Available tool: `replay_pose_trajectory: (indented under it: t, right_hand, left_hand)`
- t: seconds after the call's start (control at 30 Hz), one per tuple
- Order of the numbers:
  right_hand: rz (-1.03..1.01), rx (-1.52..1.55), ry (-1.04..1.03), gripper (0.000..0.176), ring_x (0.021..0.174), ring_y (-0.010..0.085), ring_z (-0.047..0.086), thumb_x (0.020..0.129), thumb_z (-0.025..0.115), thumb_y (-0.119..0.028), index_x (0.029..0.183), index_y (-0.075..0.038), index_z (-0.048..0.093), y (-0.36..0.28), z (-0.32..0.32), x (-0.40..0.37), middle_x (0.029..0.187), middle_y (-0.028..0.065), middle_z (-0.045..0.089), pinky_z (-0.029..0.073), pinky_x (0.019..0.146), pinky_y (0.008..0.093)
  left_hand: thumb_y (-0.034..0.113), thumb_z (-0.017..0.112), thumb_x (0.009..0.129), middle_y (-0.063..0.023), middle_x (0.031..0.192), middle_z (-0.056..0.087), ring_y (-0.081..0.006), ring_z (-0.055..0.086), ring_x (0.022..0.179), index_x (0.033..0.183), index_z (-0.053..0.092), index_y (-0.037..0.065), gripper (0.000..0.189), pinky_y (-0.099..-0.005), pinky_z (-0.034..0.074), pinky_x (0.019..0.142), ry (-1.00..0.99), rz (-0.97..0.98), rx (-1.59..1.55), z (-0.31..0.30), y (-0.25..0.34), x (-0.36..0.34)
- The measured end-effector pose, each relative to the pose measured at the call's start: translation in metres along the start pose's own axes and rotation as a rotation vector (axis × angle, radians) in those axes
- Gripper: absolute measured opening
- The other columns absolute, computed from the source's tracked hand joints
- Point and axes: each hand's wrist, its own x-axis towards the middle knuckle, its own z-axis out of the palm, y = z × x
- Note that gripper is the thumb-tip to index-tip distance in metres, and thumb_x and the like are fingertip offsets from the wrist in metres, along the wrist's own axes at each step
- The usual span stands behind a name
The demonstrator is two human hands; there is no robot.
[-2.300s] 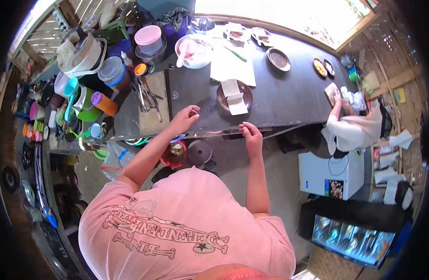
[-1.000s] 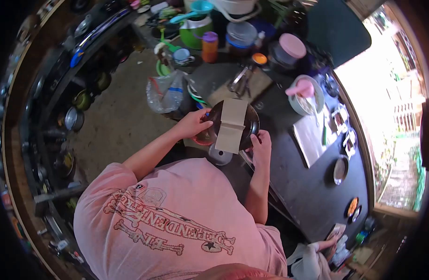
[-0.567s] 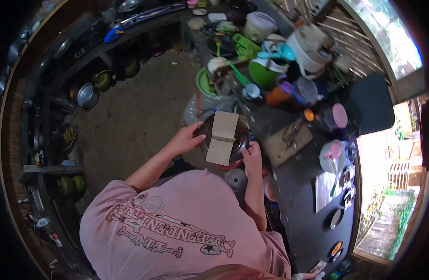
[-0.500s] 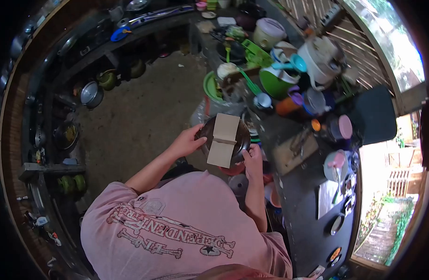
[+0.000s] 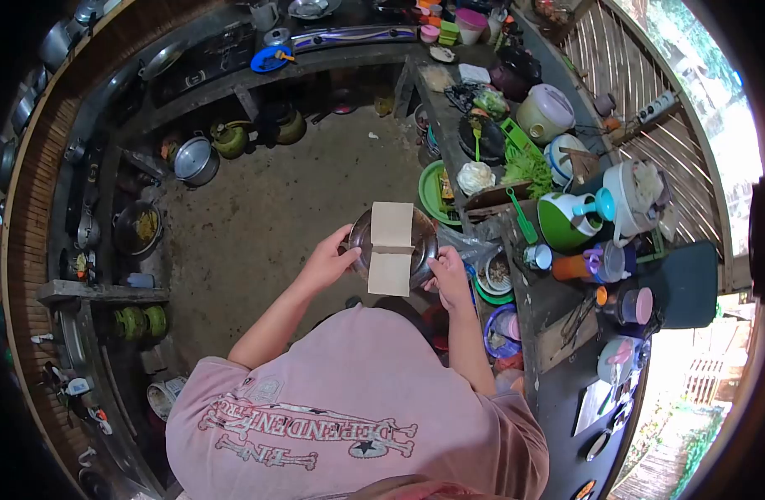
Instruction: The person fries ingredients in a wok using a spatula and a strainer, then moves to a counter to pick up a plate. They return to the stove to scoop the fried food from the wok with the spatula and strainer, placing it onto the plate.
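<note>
A dark brown, glossy round dish [image 5: 424,248] is held level in front of my body, above the floor. Across it lies a creased beige piece of cardboard [image 5: 391,223], with a raised fold in the middle and both ends reaching past the rim. My left hand [image 5: 336,253] grips the left edge, thumb on top and fingers underneath. Closed on the lower right edge is my right hand [image 5: 450,279], its thumb also on top.
On my right runs a dark counter [image 5: 553,400] with a rice cooker [image 5: 546,114], leafy greens [image 5: 528,171] and a cutting board [image 5: 565,337]. A green basin [image 5: 435,196] stands beside it. Pots such as the silver one [image 5: 196,161] sit along the left and far sides.
My view has turned, so the counter and stove appear shifted right and lower. Both hands keep their hold on the dish, with the cardboard still across it.
</note>
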Motion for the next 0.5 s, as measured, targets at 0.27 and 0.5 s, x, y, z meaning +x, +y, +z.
replay_pose_trajectory:
  t: [0.27,0.5]
  right_hand:
    - [0.077,-0.009,-0.077,0.016,0.055,0.0149,0.061,0.095,0.059,-0.006,0.105,-0.002,0.047,-0.007,0.033,0.104,0.079,0.0086,0.062,0.050,0.043,0.0251]
    - [0.092,0.009,-0.219,0.014,0.060,0.0133,0.062,0.096,0.058,-0.007,0.105,-0.002,0.047,-0.028,0.049,0.247,0.082,0.0082,0.062,0.051,0.047,0.0250]
  left_hand:
    - [0.007,0.060,0.094,-0.0042,0.102,0.063,-0.0087,0.061,0.077,0.136,0.051,0.003,0.043,-0.0276,0.054,0.066,0.152,-0.048,0.000,-0.045,0.000,0.060]
    - [0.007,0.059,0.095,-0.0039,0.103,0.064,-0.0082,0.061,0.077,0.137,0.050,0.003,0.043,-0.0256,0.053,0.064,0.214,-0.024,0.057,-0.091,0.030,0.176]
